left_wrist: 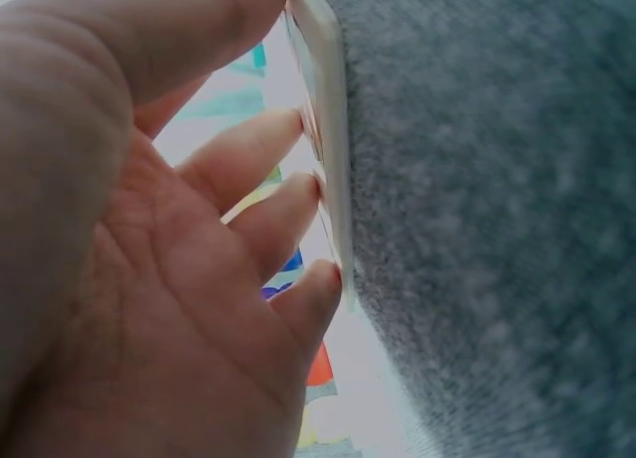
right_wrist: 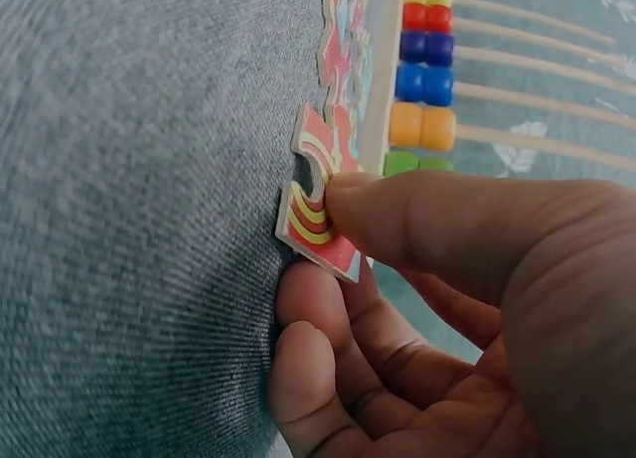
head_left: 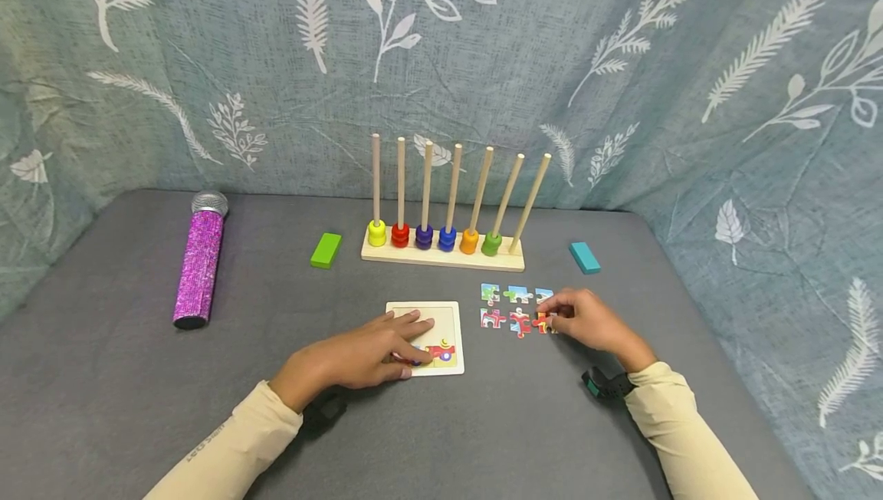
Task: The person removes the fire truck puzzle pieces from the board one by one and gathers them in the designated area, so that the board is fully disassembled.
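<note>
My left hand (head_left: 366,350) rests with spread fingers on a square wooden puzzle tray (head_left: 444,320). In the tray's lower part lie fitted pieces with a red vehicle picture (head_left: 441,351), partly hidden by the fingers. Seen from the left wrist, fingertips (left_wrist: 316,190) press on the tray's face and the thumb lies along its edge. To the right, my right hand (head_left: 586,321) pinches a red and yellow puzzle piece (right_wrist: 310,220) between thumb and fingers, low at the table. Several loose puzzle pieces (head_left: 519,322) lie beside it in two rows.
Behind the pieces stands a wooden peg rack (head_left: 441,256) with colored beads on upright rods. A green block (head_left: 326,250) and a glittery pink microphone (head_left: 200,266) lie to the left, a teal block (head_left: 585,258) to the right. A patterned cloth (head_left: 276,86) hangs at the back.
</note>
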{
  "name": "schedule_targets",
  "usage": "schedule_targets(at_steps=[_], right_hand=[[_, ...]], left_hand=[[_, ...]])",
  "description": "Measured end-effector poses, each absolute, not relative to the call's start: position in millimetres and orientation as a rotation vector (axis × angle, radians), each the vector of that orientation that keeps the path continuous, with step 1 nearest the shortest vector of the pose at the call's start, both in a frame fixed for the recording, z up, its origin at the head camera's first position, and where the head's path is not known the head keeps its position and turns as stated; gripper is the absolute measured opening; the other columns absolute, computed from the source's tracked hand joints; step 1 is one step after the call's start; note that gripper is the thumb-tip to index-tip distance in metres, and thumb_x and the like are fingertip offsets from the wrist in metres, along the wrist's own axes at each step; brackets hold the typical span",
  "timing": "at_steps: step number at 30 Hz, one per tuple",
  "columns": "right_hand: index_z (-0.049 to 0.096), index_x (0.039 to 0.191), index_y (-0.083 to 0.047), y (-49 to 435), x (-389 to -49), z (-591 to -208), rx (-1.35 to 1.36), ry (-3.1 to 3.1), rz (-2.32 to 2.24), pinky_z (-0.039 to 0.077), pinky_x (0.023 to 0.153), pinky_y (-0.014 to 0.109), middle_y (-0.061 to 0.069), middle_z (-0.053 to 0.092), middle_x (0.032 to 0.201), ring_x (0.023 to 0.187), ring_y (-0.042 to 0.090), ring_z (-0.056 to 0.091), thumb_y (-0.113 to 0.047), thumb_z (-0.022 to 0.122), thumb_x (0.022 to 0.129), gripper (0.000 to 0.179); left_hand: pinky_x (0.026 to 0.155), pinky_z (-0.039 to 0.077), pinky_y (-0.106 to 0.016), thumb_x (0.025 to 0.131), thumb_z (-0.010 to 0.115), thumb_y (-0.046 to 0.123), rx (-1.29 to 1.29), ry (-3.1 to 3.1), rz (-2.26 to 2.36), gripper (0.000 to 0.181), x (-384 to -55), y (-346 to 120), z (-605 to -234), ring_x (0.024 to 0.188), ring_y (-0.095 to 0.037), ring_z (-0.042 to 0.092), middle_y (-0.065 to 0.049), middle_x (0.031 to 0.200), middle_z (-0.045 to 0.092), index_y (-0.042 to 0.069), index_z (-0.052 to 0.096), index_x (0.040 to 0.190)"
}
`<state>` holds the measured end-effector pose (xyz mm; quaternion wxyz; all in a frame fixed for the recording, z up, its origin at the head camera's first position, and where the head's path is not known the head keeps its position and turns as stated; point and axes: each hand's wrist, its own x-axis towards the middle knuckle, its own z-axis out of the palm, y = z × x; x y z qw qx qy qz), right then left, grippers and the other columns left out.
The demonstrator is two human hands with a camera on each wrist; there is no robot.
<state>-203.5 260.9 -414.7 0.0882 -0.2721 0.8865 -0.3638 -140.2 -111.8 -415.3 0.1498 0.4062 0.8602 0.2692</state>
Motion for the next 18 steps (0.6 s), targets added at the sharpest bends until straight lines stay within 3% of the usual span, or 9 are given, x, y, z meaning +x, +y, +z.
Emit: schedule_targets(at_steps=[6,18], right_hand=[[0.071,0.101,0.004,258.8,-203.8,-412.2,-0.744,2.712,-1.023,0.046,0.06,0.026,0.007,0.065,0.088,0.07,0.013,0.055,0.003,0.067,0.087,0.015],[0.072,0.107,-0.001,241.1,-201.1,-398.8,-0.716,2.732,-0.99,0.049,0.066,0.031,0.003,0.067,0.093,0.078,0.015,0.058,-0.005,0.064,0.092,0.018]], left_hand=[[0.107,0.033,-0.054,0.088,0.072,0.01,1.119,2.473,0.829,0.047,-140.6,-118.7,-412.1,0.14,-0.035,0.031,-0.018,0.15,0.039,0.003,0.06,0.133],[0.109,0.027,-0.054,0.084,0.078,0.023,1.013,2.539,0.807,0.066,-146.5,-141.0,-409.4,0.141,-0.038,0.026,-0.019,0.152,0.036,-0.006,0.052,0.137]])
